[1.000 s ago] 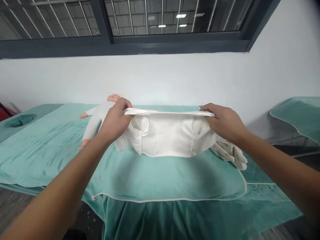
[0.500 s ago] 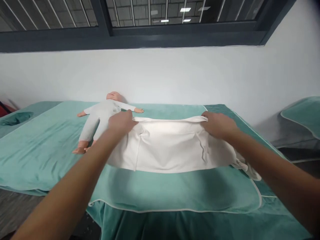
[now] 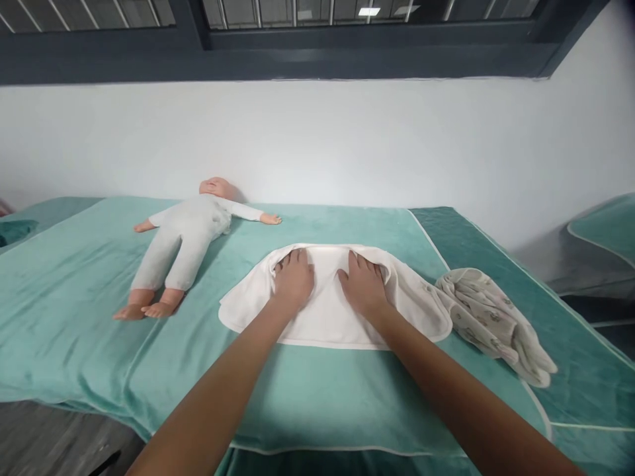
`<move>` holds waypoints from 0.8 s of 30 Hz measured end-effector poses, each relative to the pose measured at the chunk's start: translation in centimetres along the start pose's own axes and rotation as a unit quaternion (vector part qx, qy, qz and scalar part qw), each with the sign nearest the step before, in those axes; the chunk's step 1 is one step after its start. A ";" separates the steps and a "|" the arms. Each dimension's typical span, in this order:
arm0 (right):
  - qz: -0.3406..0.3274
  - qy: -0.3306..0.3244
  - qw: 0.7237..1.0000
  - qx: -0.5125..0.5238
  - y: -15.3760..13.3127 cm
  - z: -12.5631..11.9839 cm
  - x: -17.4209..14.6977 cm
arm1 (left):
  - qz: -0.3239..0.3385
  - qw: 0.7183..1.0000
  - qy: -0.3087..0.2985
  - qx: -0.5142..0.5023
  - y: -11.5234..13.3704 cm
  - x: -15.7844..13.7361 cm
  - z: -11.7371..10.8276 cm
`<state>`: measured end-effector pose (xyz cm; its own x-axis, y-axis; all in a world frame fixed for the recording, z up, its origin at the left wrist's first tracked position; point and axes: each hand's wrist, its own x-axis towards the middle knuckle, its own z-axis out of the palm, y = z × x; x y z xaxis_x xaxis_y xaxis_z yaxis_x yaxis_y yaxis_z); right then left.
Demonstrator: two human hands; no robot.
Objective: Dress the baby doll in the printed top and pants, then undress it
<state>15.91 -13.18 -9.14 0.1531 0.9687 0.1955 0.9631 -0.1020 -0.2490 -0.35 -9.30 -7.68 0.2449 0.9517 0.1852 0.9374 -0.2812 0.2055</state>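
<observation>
A white cloth (image 3: 327, 324) with rounded lower corners lies spread on the green bed cover, its upper edge curving in a raised fold. My left hand (image 3: 294, 279) presses on it left of the middle, palm down, fingers stretched forward and their tips partly under the fold. On the other side of the middle, my right hand (image 3: 364, 283) rests flat in the same way, thumb apart from the fingers. A crumpled patterned cloth (image 3: 489, 317) touches the white cloth's right end. To the left, a baby doll (image 3: 191, 228) in white clothing lies on its back, arms spread.
The green cover (image 3: 347, 403) drapes over the bed's front edge. Behind it stands a white wall (image 3: 317, 145), with a dark window frame (image 3: 297, 56) and bars above. Another green-covered surface (image 3: 608, 228) is at the far right; grey floor (image 3: 54, 436) shows at lower left.
The white cloth was held stretched in the air by both hands; now it lies on the bed. My hands have let go of its edge and moved inward, flat on it.
</observation>
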 end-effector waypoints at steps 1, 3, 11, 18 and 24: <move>-0.002 0.000 1.000 0.008 0.0 -0.1 0.5 | -0.010 1.000 0.004 -0.003 0.0 0.4 -0.2; -0.007 0.002 1.000 0.029 0.0 -0.3 1.4 | -0.019 1.000 0.020 -0.003 0.0 1.2 -0.5; 0.010 0.000 0.998 0.068 0.6 1.4 5.9 | -0.023 1.000 0.004 0.015 -1.4 4.6 1.3; -0.005 -0.032 0.996 0.084 1.3 2.2 7.9 | -0.033 0.999 0.000 -0.003 -2.2 6.2 2.2; 0.015 -0.052 0.996 0.075 1.3 2.7 8.3 | -0.030 1.000 0.001 0.002 -2.2 6.3 2.5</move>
<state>17.79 -4.71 -10.38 0.1503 0.9848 0.0874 0.9134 -0.1045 -0.3934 -0.21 -2.34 -9.39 0.1879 0.9665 0.1747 0.9511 -0.2234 0.2134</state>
